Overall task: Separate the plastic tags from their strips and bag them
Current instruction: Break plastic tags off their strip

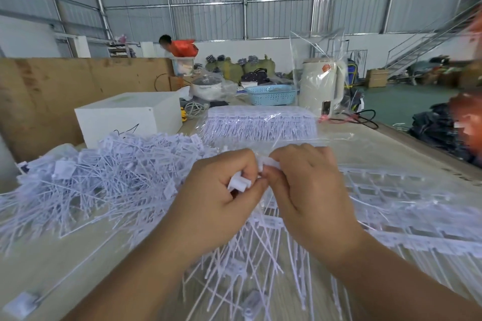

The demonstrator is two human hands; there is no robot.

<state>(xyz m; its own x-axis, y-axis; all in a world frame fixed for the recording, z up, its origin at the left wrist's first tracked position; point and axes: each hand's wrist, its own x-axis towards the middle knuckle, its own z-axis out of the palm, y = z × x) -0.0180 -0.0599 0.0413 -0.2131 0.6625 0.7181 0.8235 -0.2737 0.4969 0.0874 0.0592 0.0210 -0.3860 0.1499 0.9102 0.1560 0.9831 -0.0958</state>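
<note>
Both hands meet above the desk's (365, 143) middle. Left hand (219, 200) has fingers curled around white tags (238, 183); right hand (310, 190) pinches the strip (270, 163) touching them, with thin tails fanning down beneath the wrists. Loose tags (104, 172) lie heaped toward the left edge. Unseparated strips (407, 206) lie along the right edge, and a bag (260, 125) of strips sits toward the far edge beside a white box (125, 117).

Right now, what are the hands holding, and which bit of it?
Both hands pinch white plastic tags at their flat head ends: the left hand grips a tag head, the right hand the strip beside it.
</note>
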